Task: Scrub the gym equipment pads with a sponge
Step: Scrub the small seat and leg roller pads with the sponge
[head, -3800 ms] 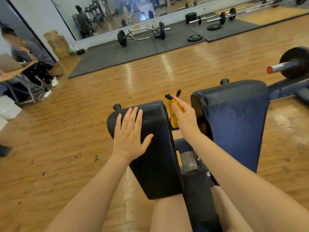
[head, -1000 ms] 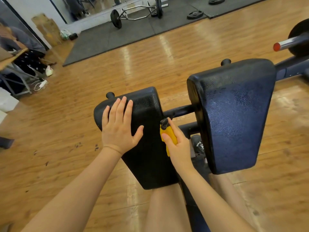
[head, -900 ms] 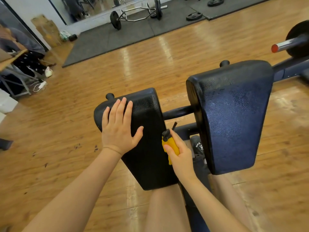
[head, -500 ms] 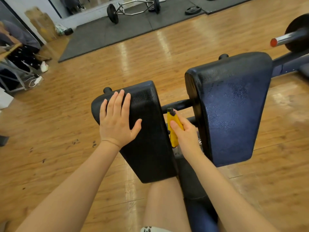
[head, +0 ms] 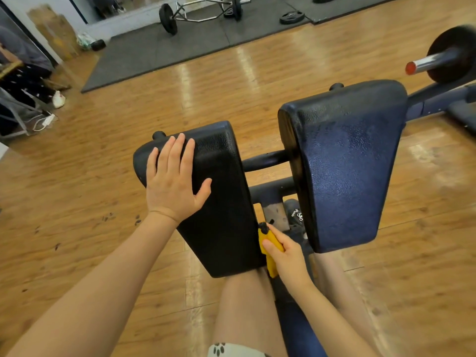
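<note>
Nearest me, my right hand [head: 286, 256] pinches the yellow sponge [head: 269, 247], thumb on top, fingers curled round it, down in the gap between the two pads. The sponge presses the inner side face of the left pad [head: 221, 202], low near its near corner. That face runs long from me outward, so I judge the next stroke goes up along it, away from me. My left hand [head: 175, 181] lies flat on the left pad's top, fingers straight and spread, bracing it. The right pad [head: 345, 161] stands just across the gap, untouched. Part of the sponge hides under my fingers; the frame below the gap is hard to make out. Farther off, a barbell end [head: 422, 65].
</note>
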A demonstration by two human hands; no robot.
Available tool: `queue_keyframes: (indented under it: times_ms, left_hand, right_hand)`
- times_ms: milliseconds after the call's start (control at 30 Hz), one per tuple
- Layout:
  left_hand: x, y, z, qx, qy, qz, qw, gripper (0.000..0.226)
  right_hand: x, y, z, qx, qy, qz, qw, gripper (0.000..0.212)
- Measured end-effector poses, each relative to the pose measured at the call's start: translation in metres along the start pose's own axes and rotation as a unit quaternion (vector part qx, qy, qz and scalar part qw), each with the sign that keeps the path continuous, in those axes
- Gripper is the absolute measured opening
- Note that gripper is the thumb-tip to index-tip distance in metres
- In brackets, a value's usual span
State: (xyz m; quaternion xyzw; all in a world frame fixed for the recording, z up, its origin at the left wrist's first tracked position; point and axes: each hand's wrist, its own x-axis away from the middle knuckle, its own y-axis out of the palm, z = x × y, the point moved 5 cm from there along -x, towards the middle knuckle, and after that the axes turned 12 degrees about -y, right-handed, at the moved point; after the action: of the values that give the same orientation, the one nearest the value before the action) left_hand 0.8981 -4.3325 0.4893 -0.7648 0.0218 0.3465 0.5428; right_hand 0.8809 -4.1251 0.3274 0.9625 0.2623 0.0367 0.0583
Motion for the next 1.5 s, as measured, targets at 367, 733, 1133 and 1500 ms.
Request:
queue_keyframes:
  times_ms: [367,733,1133,1500]
  left_hand:
    - [0.001,0.001,-0.002,0.000,0.005,-0.004,1.000,0.073]
    - [0.001,-0.005,0.000,0.024,-0.003,-0.060,0.998,0.075]
    - [0.030,-0.056,0.000,0.489,-0.162,-0.227,0.827,0.055]
    - [0.051,-0.030,-0.060,0.623,-0.469,-0.036,0.625,0.025]
  right_hand:
    - [0.009,0.011,0.003,0.029,-0.009,-0.005,1.000,0.053]
    - [0.021,-0.015,-0.003,0.142,0.031,-0.052,0.988,0.053]
    - [-0.043,0.071,-0.183,0.343,-0.300,-0.177,0.872,0.050]
    - [-0.078,0.159,-0.206,0.504,-0.401,-0.238,0.727,0.064]
